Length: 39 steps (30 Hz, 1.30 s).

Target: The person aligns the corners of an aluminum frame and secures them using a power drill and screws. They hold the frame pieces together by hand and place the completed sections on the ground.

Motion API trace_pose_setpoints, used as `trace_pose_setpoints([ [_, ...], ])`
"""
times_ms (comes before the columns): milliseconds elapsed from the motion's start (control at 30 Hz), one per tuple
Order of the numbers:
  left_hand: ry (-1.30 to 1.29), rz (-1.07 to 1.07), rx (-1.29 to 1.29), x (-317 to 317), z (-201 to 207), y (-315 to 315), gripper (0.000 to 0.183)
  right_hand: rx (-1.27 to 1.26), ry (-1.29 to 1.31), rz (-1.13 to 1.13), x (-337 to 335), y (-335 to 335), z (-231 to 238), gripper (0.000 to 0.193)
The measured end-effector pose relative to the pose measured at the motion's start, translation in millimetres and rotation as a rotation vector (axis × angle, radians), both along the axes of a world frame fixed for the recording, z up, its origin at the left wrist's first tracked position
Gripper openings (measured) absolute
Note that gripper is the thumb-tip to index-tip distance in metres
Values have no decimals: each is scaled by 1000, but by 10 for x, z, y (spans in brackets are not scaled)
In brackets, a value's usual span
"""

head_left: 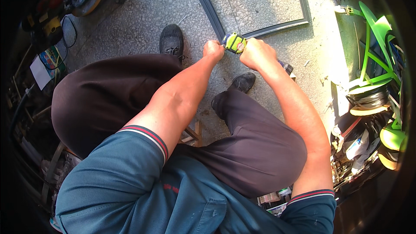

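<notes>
My right hand (261, 55) is wrapped round the handle of a yellow-green and dark cordless drill (234, 42). The drill's head points left, toward my left hand (213, 51). That hand is closed beside the near corner of a dark frame (205, 6) lying on the floor; what its fingers hold, if anything, is hidden. The drill's head is right at this corner, but I cannot tell whether its tip touches the frame. Below my right wrist a dark block (286, 67), apparently the drill's battery, shows.
My dark shoes (171, 41) stand on the speckled stone floor (138, 13). At the right are bright green frame-like parts (377, 60) and a coil of black cord (368, 99) among clutter. A machine with a round disc (86, 4) stands at the upper left, near a loose cable (74, 32).
</notes>
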<state>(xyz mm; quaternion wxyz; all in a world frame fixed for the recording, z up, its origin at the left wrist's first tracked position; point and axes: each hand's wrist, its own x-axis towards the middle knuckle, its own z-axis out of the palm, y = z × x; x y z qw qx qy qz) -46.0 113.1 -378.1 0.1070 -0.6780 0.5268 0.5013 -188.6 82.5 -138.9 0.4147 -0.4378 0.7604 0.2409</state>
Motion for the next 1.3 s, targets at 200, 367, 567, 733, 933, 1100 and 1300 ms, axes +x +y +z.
trace_pose_setpoints([
  [200, 90, 24, -27, 35, -135, 45, 18, -40, -2, 80, 16, -16, 48, 28],
  [367, 74, 34, 24, 48, -138, 62, 22, -123, -43, 107, -161, 214, -119, 26],
  [567, 70, 25, 43, 31, -70, -16, 37, -329, -212, -210, -440, 845, 38, 25],
  [733, 105, 27, 136, 8, -131, -43, 42, -620, -113, -458, -421, 1975, -468, 35],
  [933, 9, -7, 147, -69, 51, -160, 62, -803, 134, -619, 184, 3070, -949, 59],
  [1100, -186, 76, 151, -380, 407, -251, 74, -692, 168, -703, 418, 3550, -1321, 69],
  [1300, -234, 110, 89, -409, 386, -236, 73, -414, 2, -753, 267, 3311, -1139, 66],
])
